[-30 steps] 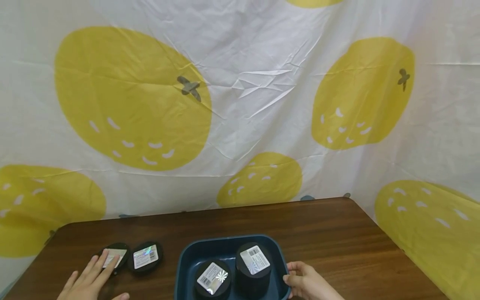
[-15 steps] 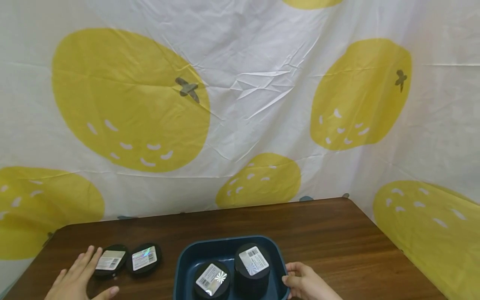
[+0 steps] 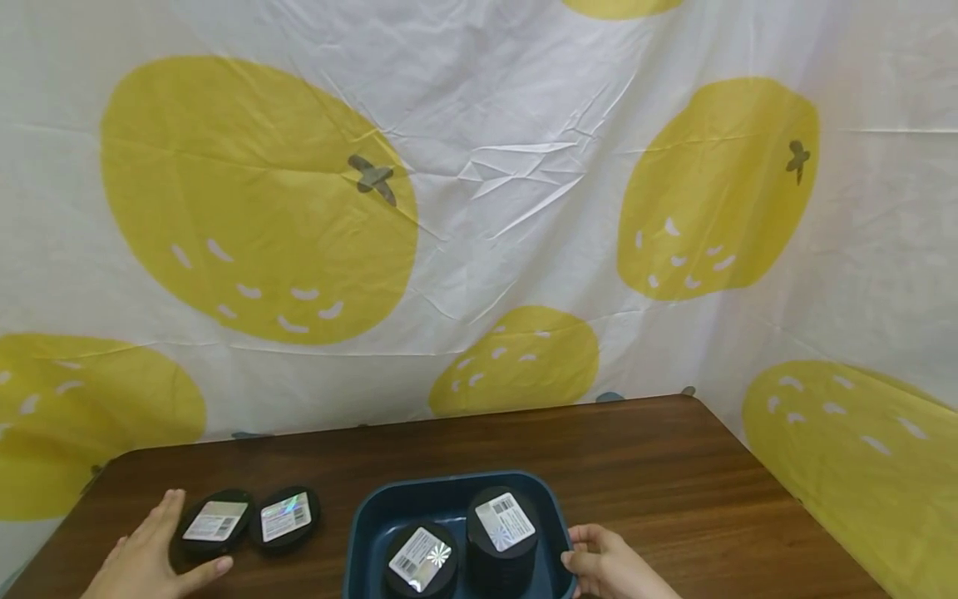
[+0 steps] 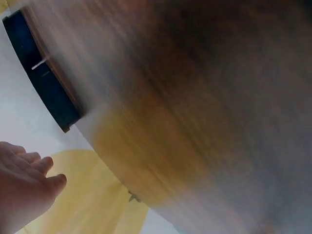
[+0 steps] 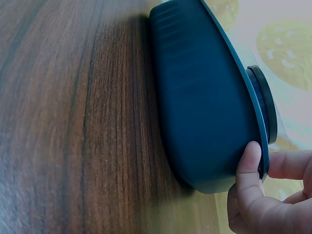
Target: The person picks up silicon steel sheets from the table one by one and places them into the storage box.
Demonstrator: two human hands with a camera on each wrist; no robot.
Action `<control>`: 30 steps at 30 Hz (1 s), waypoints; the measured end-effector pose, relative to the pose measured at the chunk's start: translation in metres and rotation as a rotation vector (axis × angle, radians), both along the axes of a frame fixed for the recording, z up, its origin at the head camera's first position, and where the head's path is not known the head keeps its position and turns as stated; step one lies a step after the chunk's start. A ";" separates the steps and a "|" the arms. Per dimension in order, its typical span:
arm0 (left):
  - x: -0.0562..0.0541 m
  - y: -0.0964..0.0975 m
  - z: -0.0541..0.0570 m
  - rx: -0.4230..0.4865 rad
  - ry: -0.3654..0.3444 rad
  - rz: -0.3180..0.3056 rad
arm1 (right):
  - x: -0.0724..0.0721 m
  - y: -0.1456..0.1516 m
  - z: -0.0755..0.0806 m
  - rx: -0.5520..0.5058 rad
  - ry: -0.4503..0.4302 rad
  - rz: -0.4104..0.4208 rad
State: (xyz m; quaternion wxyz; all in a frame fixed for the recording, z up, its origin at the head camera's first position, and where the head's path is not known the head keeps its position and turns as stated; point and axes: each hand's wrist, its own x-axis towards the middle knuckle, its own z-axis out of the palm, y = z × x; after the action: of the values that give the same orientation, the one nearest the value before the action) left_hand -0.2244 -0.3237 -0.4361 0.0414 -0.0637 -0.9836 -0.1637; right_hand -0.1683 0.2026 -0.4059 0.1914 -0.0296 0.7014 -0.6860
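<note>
My left hand (image 3: 145, 553) is beside a black round container (image 3: 215, 522) with a white barcode label, fingers straight and thumb held out to the side. A second such container (image 3: 284, 520) lies just to its right on the table. With finger and thumb, my right hand (image 5: 273, 195) pinches the right rim of a dark blue tray (image 5: 204, 102). Two more black labelled containers stand in the tray: a nearer one (image 3: 421, 561) at the left and a taller-looking one (image 3: 503, 532) at the right. Its lid (image 5: 264, 105) shows above the rim in the right wrist view.
The brown wooden table (image 3: 644, 466) has rounded far corners. Behind it and at its right hangs a white cloth (image 3: 516, 191) printed with big yellow fruits. The tray's near side is cut off by the head view's lower edge.
My left hand has come off the top of the leftmost container and moved left, uncovering its label. The right hand keeps its grip on the tray rim.
</note>
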 end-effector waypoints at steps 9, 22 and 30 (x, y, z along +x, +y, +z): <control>-0.010 0.003 0.006 0.082 -0.165 0.016 | 0.000 0.001 0.000 -0.003 -0.005 -0.005; -0.017 0.000 0.009 0.153 -0.141 0.051 | 0.000 0.002 0.000 0.002 -0.025 0.005; -0.020 -0.002 0.004 0.153 -0.112 0.042 | -0.001 0.003 -0.001 0.022 -0.019 0.006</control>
State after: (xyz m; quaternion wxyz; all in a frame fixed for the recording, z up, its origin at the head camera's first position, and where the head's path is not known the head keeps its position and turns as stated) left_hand -0.2441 -0.3254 -0.4316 -0.0053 -0.0306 -0.9701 -0.2405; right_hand -0.1691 0.2052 -0.4064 0.2002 -0.0230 0.7071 -0.6778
